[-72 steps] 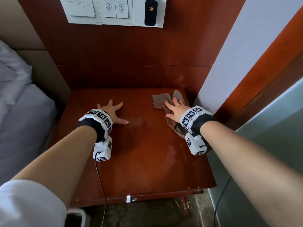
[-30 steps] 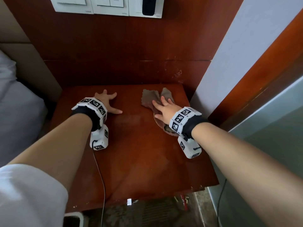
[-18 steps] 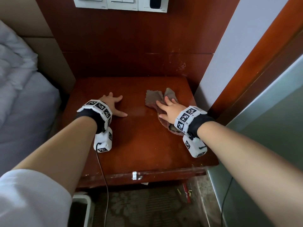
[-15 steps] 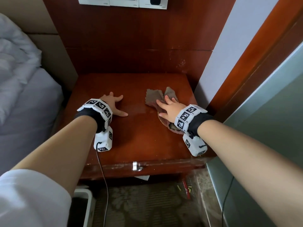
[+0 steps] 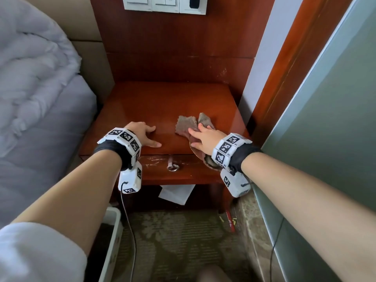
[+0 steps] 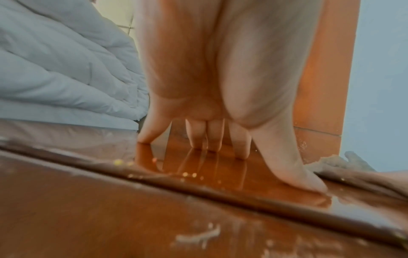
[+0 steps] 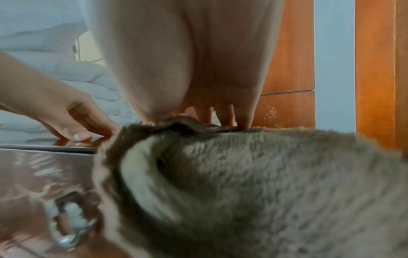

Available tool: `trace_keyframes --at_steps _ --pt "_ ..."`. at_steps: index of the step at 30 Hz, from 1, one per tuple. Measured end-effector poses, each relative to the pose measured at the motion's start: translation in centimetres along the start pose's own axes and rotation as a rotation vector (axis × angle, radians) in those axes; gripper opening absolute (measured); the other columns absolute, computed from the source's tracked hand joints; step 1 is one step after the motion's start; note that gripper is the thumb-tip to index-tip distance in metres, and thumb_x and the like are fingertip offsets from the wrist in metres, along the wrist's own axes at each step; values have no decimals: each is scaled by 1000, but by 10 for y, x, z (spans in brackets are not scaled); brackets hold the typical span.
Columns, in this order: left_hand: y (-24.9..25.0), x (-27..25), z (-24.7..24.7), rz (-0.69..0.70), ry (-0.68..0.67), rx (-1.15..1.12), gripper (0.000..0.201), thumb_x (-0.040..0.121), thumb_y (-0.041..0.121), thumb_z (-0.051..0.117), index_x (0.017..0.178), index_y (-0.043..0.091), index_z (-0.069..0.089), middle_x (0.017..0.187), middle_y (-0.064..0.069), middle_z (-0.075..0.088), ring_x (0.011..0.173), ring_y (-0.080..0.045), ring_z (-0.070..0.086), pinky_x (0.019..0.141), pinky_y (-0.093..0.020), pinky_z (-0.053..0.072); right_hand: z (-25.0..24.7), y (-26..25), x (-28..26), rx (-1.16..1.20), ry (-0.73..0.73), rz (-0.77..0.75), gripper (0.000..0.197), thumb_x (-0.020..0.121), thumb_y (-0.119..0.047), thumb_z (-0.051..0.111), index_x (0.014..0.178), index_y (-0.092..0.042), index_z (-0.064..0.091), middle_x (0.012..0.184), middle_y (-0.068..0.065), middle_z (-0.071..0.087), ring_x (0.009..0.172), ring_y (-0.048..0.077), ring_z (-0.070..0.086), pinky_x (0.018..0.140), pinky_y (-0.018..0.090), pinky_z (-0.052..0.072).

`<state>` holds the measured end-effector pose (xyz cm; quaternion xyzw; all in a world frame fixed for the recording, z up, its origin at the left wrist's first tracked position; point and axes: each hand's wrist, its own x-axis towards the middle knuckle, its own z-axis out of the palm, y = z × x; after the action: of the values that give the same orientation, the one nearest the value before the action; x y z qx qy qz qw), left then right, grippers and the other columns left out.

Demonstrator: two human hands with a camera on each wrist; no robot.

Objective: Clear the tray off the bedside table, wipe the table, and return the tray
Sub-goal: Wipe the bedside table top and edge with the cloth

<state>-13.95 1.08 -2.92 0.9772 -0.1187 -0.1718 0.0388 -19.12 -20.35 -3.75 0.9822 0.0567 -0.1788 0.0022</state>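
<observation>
Glossy red-brown wood covers the wall panelling and the square table (image 5: pixel 162 102) seen from the head camera, wedged between a bed (image 5: pixel 36 119) with a rumpled pale quilt and a grey-white wall strip. A fuzzy brown-grey cloth (image 5: pixel 186 125) lies crumpled at the table's front right, its near end hanging over the edge. The right hand (image 5: pixel 205 137) lies flat on it, fingers straight, pressing. The left hand (image 5: pixel 142 133) rests splayed on bare wood at the front left, clasping nothing. No tray shows. A metal drawer pull (image 5: pixel 173 167) sits in the scuffed front; white paper (image 5: pixel 177 193) lies underneath, above patterned carpet.

Left wrist view: relaxed fingertips (image 6: pixel 214 139) touch the mirror-like top, crumbs along its edge.

Right wrist view: plush cloth (image 7: pixel 253 183) fills the frame under straight fingers (image 7: pixel 229 115).
</observation>
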Motion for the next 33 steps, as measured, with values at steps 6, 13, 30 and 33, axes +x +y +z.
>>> trace_keyframes --at_steps 6,13,30,33 --pt "1 -26 16 -10 47 -11 78 81 61 55 148 31 28 158 -5 19 142 -28 27 113 -36 30 24 -23 -18 3 109 -35 56 100 -43 31 151 -32 11 160 4 7 146 34 12 116 45 26" --pt "0 -41 28 -4 109 -33 74 82 56 59 146 31 31 157 -4 20 141 -26 30 111 -36 36 33 3 -35 1 160 11 53 101 -40 29 150 -35 11 160 0 8 147 29 13 114 44 27" --pt "2 -44 29 -13 122 -26 71 84 56 55 146 30 33 157 -3 22 140 -26 32 109 -37 37 46 89 -86 147 270 183 51 101 -30 38 150 -27 23 159 3 15 145 28 23 116 41 26" --pt "7 -42 27 -15 133 -25 69 85 59 51 145 27 36 155 -4 26 139 -25 35 104 -33 39 41 89 -83 149 257 181 50 101 -31 38 150 -26 25 159 3 15 144 28 24 116 41 26"
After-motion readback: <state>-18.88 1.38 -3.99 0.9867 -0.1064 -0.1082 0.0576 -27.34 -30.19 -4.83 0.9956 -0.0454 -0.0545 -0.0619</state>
